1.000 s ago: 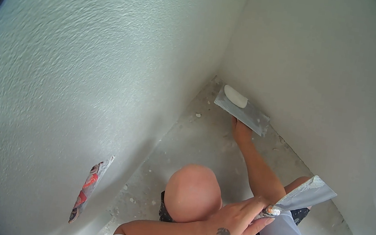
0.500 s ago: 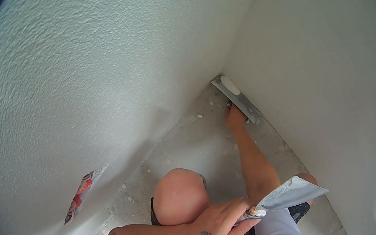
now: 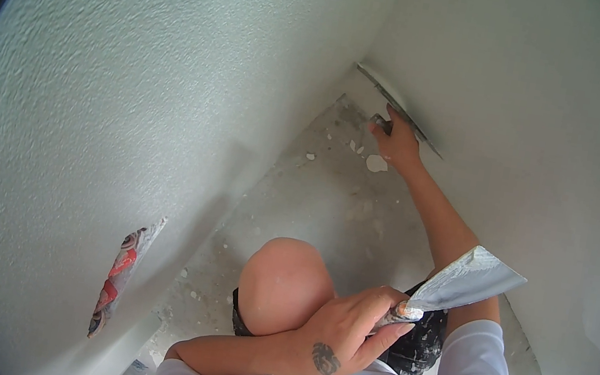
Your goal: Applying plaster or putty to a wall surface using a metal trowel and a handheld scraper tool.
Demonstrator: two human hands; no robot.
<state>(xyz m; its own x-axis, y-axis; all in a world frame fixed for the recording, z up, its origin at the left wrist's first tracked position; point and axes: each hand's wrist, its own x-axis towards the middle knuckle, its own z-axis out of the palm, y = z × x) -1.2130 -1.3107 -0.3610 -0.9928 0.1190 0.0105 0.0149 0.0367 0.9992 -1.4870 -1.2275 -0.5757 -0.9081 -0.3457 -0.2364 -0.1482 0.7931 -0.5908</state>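
In my left hand (image 3: pixel 344 328) is a putty knife (image 3: pixel 469 281). My fingers wrap its handle, and the wide, plaster-smeared blade points up and right in front of my chest. My right arm stretches toward the far corner. There my right hand (image 3: pixel 400 140) grips the handle of a long plastering trowel (image 3: pixel 399 109). Its blade is seen nearly edge-on against the lower part of the right wall (image 3: pixel 529 129). A pale edge of plaster shows behind the blade near the corner.
On my left rises a bumpy white wall (image 3: pixel 136 83) with a slot holding red and grey tubes (image 3: pixel 119 277). White plaster flakes (image 3: pixel 377 163) dot the grey concrete floor (image 3: pixel 320 206). My bent knee (image 3: pixel 284 287) is close below the hands.
My right hand has moved the trowel up from the floor edge onto the right wall and tilted it. The white lump on the trowel's face is out of sight. Flakes now show on the floor below.
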